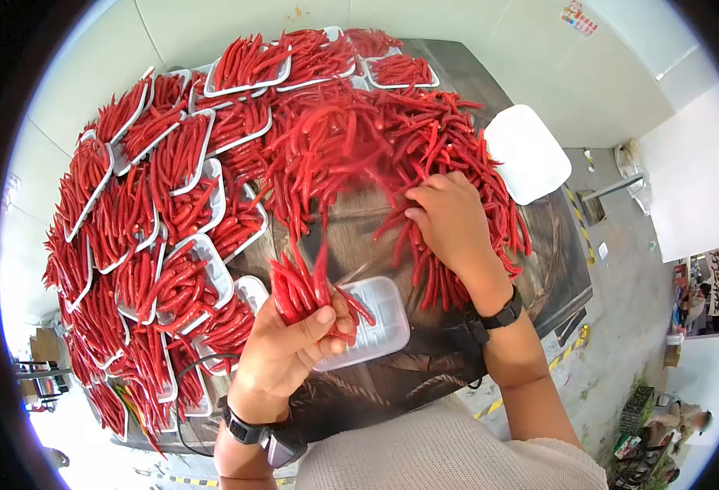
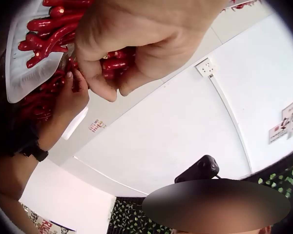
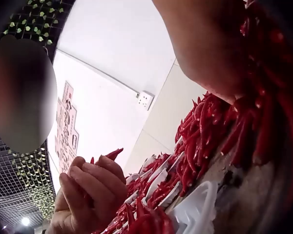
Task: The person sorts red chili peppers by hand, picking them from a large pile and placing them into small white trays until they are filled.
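Gripping a chili bunch (image 1: 298,286) in the left hand (image 1: 282,351) over the white tray (image 1: 386,314), lower centre, digging the curled right hand (image 1: 451,222) into the loose pile (image 1: 335,139), grasp hidden, ideally aligning stems.

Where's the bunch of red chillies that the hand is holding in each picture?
Head: bunch low in the middle, gripped by the left hand.
Left wrist: bunch top middle, inside the curled hand.
Right wrist: bunch bottom left, tips poking above the hand.
Shared landmark: the left hand, in all three views.
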### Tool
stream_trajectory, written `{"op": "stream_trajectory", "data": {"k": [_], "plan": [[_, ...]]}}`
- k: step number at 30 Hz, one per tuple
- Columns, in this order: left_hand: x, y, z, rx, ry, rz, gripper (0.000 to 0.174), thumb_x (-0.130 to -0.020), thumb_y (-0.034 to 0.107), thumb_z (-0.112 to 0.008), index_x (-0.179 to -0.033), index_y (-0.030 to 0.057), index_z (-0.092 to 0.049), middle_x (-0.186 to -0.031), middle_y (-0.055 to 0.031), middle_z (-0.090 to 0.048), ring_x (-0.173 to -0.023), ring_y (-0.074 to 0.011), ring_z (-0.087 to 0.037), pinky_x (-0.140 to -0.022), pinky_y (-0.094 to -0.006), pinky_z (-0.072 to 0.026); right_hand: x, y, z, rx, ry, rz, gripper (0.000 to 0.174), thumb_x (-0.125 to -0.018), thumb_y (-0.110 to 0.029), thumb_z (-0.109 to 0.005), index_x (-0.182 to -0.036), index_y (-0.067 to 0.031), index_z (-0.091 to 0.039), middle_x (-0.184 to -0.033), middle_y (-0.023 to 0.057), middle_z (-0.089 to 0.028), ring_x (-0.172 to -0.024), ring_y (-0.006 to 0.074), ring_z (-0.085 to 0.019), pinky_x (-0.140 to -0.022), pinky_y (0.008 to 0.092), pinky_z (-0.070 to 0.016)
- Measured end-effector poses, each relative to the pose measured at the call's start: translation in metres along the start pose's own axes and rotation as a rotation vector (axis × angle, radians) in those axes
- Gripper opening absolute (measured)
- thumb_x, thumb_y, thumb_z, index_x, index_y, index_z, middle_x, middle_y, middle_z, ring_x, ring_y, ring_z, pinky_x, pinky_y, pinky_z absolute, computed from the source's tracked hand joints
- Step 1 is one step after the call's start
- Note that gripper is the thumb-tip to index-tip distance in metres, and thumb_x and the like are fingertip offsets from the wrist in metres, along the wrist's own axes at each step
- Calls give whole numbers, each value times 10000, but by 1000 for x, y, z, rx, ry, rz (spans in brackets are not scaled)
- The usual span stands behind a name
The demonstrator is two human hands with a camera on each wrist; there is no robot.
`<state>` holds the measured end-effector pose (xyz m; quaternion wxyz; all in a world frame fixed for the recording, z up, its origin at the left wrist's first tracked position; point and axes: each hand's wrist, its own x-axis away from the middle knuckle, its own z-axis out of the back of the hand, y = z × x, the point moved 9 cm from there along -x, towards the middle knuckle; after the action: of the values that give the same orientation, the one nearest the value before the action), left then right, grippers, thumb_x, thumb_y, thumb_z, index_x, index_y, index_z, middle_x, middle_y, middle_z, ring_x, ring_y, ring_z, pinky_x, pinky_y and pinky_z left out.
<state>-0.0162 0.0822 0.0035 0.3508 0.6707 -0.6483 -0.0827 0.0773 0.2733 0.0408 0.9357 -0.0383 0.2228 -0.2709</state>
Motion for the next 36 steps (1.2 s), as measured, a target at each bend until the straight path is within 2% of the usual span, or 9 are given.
{"op": "stream_trajectory", "data": {"k": [8, 11, 15, 16, 19, 23, 25, 29, 36], "plan": [[1, 5, 8, 16, 15, -28, 204, -931, 73, -585, -1122, 16, -543, -1050, -116, -612, -1003, -228, -614, -845, -363, -543, -4, -19, 10, -117, 13, 103, 143, -789, -79, -695, -925, -59, -656, -907, 41, -643, -834, 230, -590, -771, 358, -464], [3, 11, 2, -74, 175, -162, 200, -948, 72, -557, -1138, 11, -539, -1078, -124, -611, -1058, -245, -609, -888, -373, -535, 2, -14, 40, -869, 170, -183, 108, -845, -64, -666, -946, -35, -638, -907, 52, -644, -840, 171, -631, -726, 316, -502], [-3, 1, 0, -207, 85, -181, 266, -974, 59, -485, -1229, -13, -491, -1173, -180, -600, -1109, -310, -603, -942, -434, -529, 12, -65, 14, -1510, -344, -173, 129, -885, -23, -645, -994, 25, -596, -901, 32, -619, -852, 80, -609, -734, 231, -498], [-4, -4, -2, -223, 92, -125, 264, -953, 101, -567, -1193, 11, -508, -1063, -108, -609, -985, -200, -629, -850, -347, -548, 14, -73, 10, -1503, -359, -132, 131, -878, -16, -651, -993, 19, -596, -902, 32, -624, -837, 86, -610, -736, 236, -502], [1, -10, -11, -329, 40, 70, 282, -935, 124, -605, -1179, 19, -512, -968, -88, -622, -849, -170, -641, -771, -319, -561, 17, -74, 6, -1367, -288, -183, 146, -836, -17, -682, -969, -14, -621, -891, 56, -645, -814, 121, -638, -724, 245, -503], [0, -2, 0, -203, 48, -40, 234, -899, 82, -629, -1103, -1, -550, -891, -88, -636, -793, -166, -642, -625, -256, -541, 4, -40, 10, -886, -47, -103, 199, -773, -29, -703, -965, -49, -652, -922, 74, -642, -854, 205, -642, -749, 302, -504], [-2, 5, -5, -145, 20, -70, 194, -903, 83, -608, -1069, -10, -565, -877, -95, -639, -785, -172, -649, -611, -243, -550, 9, -46, -1, -250, 9, 182, 223, -746, -44, -704, -961, -97, -673, -950, 48, -621, -884, 213, -602, -751, 334, -487], [2, 10, 1, -57, 115, -58, 174, -931, 88, -558, -1073, -13, -569, -905, -126, -656, -829, -227, -681, -717, -310, -605, 10, -51, -15, -54, -184, 135, 205, -700, -21, -684, -886, -109, -682, -931, 46, -607, -889, 262, -582, -777, 373, -481], [3, 5, 11, -58, 220, -59, 210, -949, 115, -559, -1132, 12, -573, -1019, -134, -665, -882, -229, -679, -753, -344, -605, 21, -103, 53, -683, 107, 440, 248, -705, -40, -643, -951, -72, -652, -945, 78, -635, -867, 275, -630, -730, 380, -511]]}}
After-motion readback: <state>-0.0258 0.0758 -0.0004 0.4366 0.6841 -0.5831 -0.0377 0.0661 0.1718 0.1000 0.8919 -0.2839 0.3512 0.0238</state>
